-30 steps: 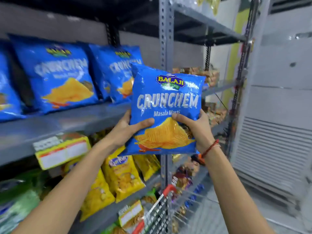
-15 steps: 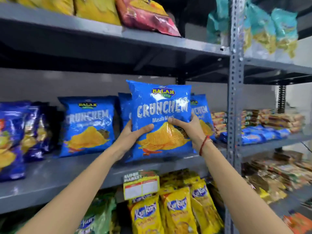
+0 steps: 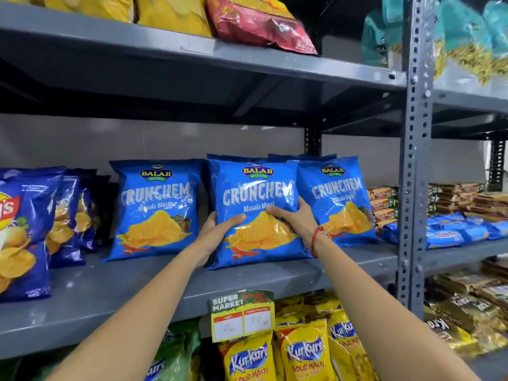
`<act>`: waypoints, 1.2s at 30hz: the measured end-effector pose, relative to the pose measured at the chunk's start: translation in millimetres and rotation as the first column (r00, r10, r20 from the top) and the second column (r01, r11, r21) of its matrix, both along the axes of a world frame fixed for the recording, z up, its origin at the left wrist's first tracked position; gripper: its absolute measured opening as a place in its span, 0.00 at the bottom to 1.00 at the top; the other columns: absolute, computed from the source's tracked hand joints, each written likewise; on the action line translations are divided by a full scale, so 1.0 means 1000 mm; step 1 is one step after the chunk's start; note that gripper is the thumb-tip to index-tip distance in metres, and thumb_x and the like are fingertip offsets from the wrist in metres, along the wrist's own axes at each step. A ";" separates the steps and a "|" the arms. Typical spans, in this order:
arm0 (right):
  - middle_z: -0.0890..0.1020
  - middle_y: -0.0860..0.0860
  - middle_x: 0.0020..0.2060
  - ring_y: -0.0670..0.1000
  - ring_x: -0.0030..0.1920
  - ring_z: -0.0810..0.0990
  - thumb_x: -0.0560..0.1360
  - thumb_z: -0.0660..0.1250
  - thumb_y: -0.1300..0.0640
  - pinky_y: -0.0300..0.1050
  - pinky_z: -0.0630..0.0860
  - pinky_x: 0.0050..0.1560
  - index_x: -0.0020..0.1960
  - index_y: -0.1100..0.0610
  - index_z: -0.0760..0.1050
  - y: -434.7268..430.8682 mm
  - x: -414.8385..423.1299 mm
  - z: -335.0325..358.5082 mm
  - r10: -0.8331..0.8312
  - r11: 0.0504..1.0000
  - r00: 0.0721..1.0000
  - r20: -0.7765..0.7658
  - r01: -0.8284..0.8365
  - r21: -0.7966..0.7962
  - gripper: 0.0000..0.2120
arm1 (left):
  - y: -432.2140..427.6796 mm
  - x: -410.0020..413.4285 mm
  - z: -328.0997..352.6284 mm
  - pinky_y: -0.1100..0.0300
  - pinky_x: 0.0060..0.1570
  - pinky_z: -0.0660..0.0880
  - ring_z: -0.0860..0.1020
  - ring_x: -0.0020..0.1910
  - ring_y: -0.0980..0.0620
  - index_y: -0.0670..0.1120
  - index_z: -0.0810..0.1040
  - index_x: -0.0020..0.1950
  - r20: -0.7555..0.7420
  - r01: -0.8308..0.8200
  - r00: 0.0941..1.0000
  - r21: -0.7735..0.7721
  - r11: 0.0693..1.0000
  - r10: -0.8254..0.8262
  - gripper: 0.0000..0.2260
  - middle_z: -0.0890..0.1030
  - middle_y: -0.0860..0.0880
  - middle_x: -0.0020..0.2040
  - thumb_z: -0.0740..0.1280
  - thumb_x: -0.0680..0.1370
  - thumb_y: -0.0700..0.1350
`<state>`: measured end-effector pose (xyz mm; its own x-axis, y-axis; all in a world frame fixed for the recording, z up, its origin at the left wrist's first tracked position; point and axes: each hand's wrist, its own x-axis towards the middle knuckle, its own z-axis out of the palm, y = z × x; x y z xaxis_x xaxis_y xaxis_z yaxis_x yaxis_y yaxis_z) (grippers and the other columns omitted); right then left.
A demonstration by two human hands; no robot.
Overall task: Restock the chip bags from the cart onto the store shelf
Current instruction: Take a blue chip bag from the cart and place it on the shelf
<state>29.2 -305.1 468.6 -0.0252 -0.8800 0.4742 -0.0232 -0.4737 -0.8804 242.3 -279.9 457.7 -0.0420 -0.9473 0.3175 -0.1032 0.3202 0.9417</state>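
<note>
A blue Crunchem chip bag [image 3: 255, 188] stands upright on the grey middle shelf [image 3: 110, 292], its bottom edge resting on the shelf board. My left hand [image 3: 217, 229] grips its lower left side and my right hand [image 3: 294, 218] its lower right side, thumbs across the front. A second Crunchem bag [image 3: 156, 207] leans against the back wall to its left. A third Crunchem bag [image 3: 341, 199] stands to its right, partly behind my right hand. The cart is out of view.
Blue Lay's bags [image 3: 22, 232] fill the shelf's left end. A perforated steel upright [image 3: 415, 160] bounds the bay on the right. Yellow Kurkure bags [image 3: 302, 353] and a price tag [image 3: 242, 314] sit below; yellow and red bags line the upper shelf [image 3: 192, 48].
Both hands carried the held bag from in front of the rack onto the middle shelf, between the two standing bags. The view swung up and left, and the cart dropped out of sight.
</note>
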 end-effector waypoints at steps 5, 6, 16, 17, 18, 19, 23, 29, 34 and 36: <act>0.73 0.52 0.69 0.54 0.65 0.74 0.58 0.78 0.38 0.53 0.73 0.66 0.72 0.57 0.64 0.002 0.001 0.002 -0.168 0.983 0.972 -0.164 0.178 0.049 0.50 | 0.000 0.000 0.002 0.59 0.45 0.77 0.81 0.51 0.52 0.51 0.69 0.64 -0.014 -0.028 1.000 -0.001 1.000 0.028 0.43 0.80 0.50 0.60 0.75 0.53 0.65; 0.73 0.51 0.68 0.51 0.62 0.74 0.60 0.77 0.38 0.48 0.73 0.62 0.71 0.56 0.64 0.004 0.001 0.001 -0.200 0.977 0.963 -0.182 0.209 0.031 0.47 | 0.001 -0.001 0.002 0.57 0.49 0.77 0.80 0.54 0.52 0.50 0.67 0.66 0.002 -0.041 0.999 -0.006 0.999 0.041 0.44 0.79 0.49 0.62 0.75 0.55 0.64; 0.80 0.51 0.51 0.51 0.50 0.81 0.67 0.75 0.44 0.44 0.77 0.52 0.58 0.51 0.72 0.098 -0.040 -0.044 -0.443 0.882 0.896 0.029 0.441 -0.168 0.24 | 0.086 -0.041 -0.020 0.53 0.62 0.72 0.71 0.61 0.54 0.50 0.67 0.67 -0.042 -0.382 0.896 -0.578 0.721 0.442 0.24 0.69 0.53 0.61 0.69 0.73 0.51; 0.82 0.51 0.50 0.48 0.48 0.81 0.67 0.75 0.45 0.40 0.77 0.50 0.55 0.48 0.73 0.112 -0.046 -0.052 -0.448 0.873 0.891 0.072 0.453 -0.179 0.20 | 0.097 -0.050 -0.027 0.57 0.59 0.74 0.72 0.59 0.55 0.50 0.69 0.64 -0.053 -0.342 0.917 -0.616 0.709 0.396 0.21 0.71 0.53 0.59 0.69 0.73 0.50; 0.82 0.51 0.49 0.45 0.46 0.81 0.67 0.75 0.46 0.37 0.76 0.48 0.52 0.46 0.73 0.125 -0.053 -0.063 -0.462 0.863 0.881 0.103 0.473 -0.175 0.16 | 0.107 -0.062 -0.036 0.62 0.55 0.75 0.74 0.58 0.56 0.51 0.71 0.62 -0.045 -0.294 0.937 -0.640 0.710 0.348 0.18 0.73 0.52 0.58 0.68 0.73 0.50; 0.83 0.51 0.48 0.44 0.44 0.81 0.68 0.75 0.47 0.35 0.75 0.46 0.50 0.45 0.73 0.138 -0.062 -0.078 -0.491 0.851 0.863 0.116 0.504 -0.150 0.15 | 0.114 -0.076 -0.049 0.65 0.52 0.75 0.75 0.56 0.57 0.53 0.72 0.59 -0.018 -0.241 0.954 -0.645 0.726 0.300 0.16 0.75 0.52 0.57 0.68 0.73 0.50; 0.82 0.54 0.45 0.49 0.42 0.80 0.70 0.74 0.51 0.43 0.76 0.46 0.49 0.48 0.73 0.185 -0.103 -0.155 -0.613 0.787 0.780 0.126 0.617 0.014 0.13 | 0.136 -0.138 -0.122 0.67 0.44 0.76 0.77 0.49 0.62 0.56 0.73 0.55 0.171 0.027 0.982 -0.533 0.846 0.077 0.12 0.76 0.54 0.51 0.68 0.73 0.48; 0.80 0.56 0.42 0.54 0.43 0.79 0.70 0.75 0.54 0.49 0.76 0.47 0.48 0.55 0.74 0.255 -0.158 -0.309 -0.786 0.548 0.616 -0.041 0.727 0.414 0.12 | 0.152 -0.218 -0.258 0.55 0.45 0.79 0.77 0.47 0.57 0.46 0.77 0.56 0.421 0.348 0.869 -0.147 0.926 -0.259 0.14 0.78 0.48 0.52 0.68 0.72 0.48; 0.78 0.57 0.44 0.52 0.43 0.76 0.70 0.74 0.53 0.45 0.73 0.45 0.57 0.62 0.74 0.315 -0.197 -0.431 -0.797 0.227 0.548 -0.252 0.660 0.716 0.21 | 0.165 -0.257 -0.366 0.57 0.53 0.73 0.79 0.52 0.42 0.39 0.76 0.58 0.549 0.444 0.669 0.245 0.862 -0.501 0.16 0.79 0.38 0.55 0.71 0.72 0.41; 0.76 0.58 0.46 0.52 0.47 0.75 0.70 0.74 0.54 0.51 0.74 0.51 0.57 0.63 0.72 0.343 -0.210 -0.481 -0.777 0.096 0.546 -0.313 0.594 0.799 0.21 | 0.176 -0.271 -0.406 0.60 0.51 0.70 0.78 0.55 0.42 0.40 0.75 0.60 0.586 0.450 0.546 0.399 0.799 -0.599 0.18 0.79 0.39 0.58 0.71 0.72 0.42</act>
<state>-181.2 37.8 -12.0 -0.8166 -0.3600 -0.4511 0.2257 0.5202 -0.8237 -28.8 -104.2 52.2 -0.6733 -0.7176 -0.1782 -0.5781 0.3607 0.7319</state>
